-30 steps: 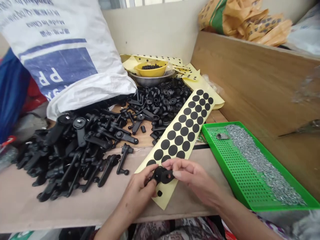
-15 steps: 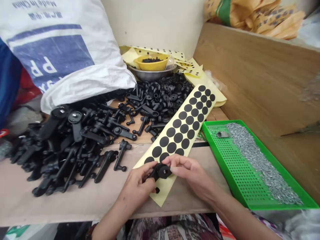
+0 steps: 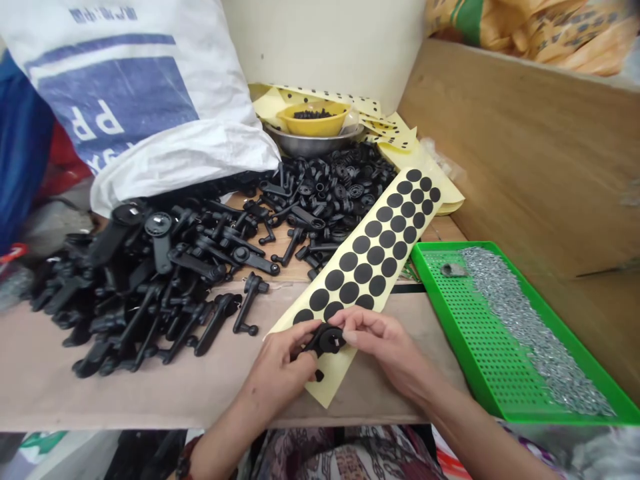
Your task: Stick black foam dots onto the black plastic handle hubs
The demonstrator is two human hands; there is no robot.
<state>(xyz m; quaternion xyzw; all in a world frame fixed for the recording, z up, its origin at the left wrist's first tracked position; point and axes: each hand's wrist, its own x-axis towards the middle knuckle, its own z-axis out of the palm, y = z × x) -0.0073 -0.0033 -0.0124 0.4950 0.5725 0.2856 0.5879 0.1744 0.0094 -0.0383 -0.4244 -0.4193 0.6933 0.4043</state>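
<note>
My left hand [image 3: 280, 363] grips a black plastic crank handle [image 3: 330, 340] by its arm, with the round end turned up and to the right. A small shiny spot shows in the middle of that round end. My right hand [image 3: 387, 343] pinches at the right edge of the round end with thumb and fingertips; whether anything small lies between them is hidden. Below both hands lies a pale yellow sheet [image 3: 334, 381] with rows of round black stickers [image 3: 349, 292], slanting away to the upper right.
Left stands a pile of black crank handles [image 3: 160, 250] beside a white woven sack [image 3: 185, 150]. Behind are loose black round parts [image 3: 350, 180] and a yellow bowl [image 3: 333, 127] in a metal basin [image 3: 295, 143]. A green tray [image 3: 483, 360] with small metal pieces [image 3: 530, 320] borders a wooden board [image 3: 500, 147].
The whole view has shifted slightly, so things sit a little further right. Both hands keep nearly the same hold on the crank handle, whose round end is turned slightly.
</note>
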